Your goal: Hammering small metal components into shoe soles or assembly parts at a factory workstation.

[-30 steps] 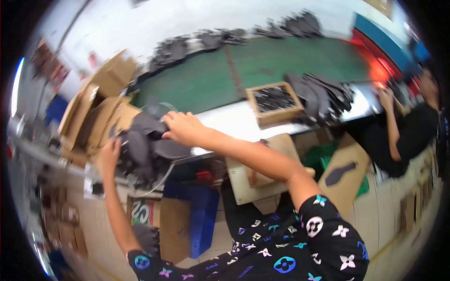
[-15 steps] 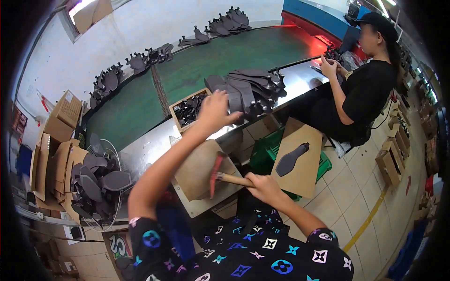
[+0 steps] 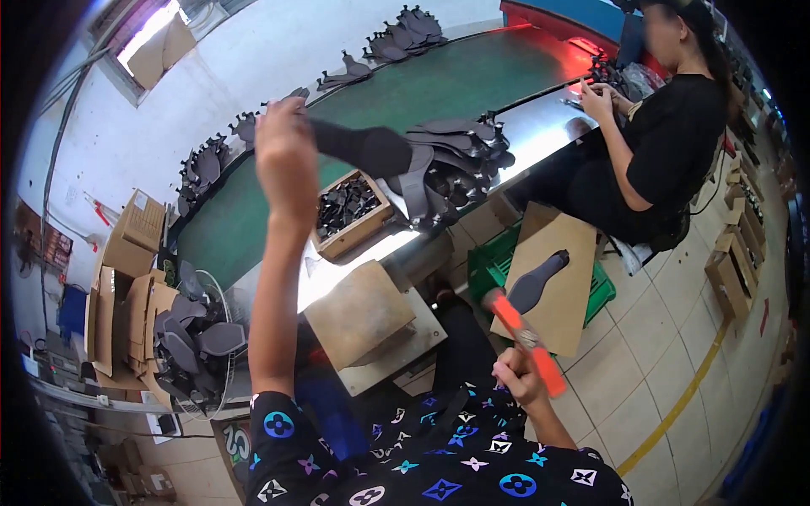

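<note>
From where I stand, I'd lift that grey sole clear of the wooden box near it, left hand clamped on its narrow end, right hand wrapped round the hammer, held low.

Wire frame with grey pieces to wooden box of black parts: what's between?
In the head view, the person's left forearm crosses that stretch in front, with bright metal bench top showing beside it.

Dk gry sole, orng hammerhead
</note>
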`<state>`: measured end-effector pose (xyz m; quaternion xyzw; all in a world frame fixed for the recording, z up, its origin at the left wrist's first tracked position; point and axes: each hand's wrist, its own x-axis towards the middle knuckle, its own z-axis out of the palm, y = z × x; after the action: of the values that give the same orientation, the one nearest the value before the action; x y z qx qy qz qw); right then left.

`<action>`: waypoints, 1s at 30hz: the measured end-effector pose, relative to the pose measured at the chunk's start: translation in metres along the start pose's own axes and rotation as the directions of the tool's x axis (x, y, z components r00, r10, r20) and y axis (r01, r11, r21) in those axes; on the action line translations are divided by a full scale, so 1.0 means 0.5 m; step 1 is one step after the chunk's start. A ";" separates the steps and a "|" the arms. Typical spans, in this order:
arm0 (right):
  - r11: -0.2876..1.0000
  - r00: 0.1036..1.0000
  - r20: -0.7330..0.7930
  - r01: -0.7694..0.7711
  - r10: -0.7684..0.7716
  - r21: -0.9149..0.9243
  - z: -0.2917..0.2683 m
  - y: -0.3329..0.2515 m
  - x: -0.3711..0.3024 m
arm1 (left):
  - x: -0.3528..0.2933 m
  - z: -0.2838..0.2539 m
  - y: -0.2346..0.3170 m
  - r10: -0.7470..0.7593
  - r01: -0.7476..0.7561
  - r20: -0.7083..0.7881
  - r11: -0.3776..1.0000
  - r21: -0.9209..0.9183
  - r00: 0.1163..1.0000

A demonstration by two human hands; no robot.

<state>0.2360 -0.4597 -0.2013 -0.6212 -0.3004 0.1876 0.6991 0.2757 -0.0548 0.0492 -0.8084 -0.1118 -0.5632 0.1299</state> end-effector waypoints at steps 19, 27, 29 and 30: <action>0.914 0.919 -0.105 -0.357 0.381 0.193 0.095 -0.048 0.037 | -0.393 -0.111 -0.025 -0.172 0.428 0.536 0.811 -0.400 0.827; 0.822 0.825 -0.193 -0.448 0.532 0.351 0.070 -0.021 -0.038 | -0.349 -0.051 -0.101 -0.112 0.621 0.763 0.662 -0.420 0.636; 0.829 0.831 -0.208 -0.424 0.517 0.365 0.077 -0.028 -0.043 | -0.338 -0.010 -0.111 -0.133 0.361 0.638 0.901 -0.241 0.758; 0.777 0.790 -0.170 -0.496 0.589 0.387 0.079 -0.031 -0.041 | -0.349 0.019 -0.134 -0.142 0.363 0.636 0.903 -0.231 0.758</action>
<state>0.1931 -0.4456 -0.1883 -0.5788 0.0310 0.3390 0.7410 0.2026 0.0054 -0.1123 -0.9321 -0.1578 -0.2978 -0.1328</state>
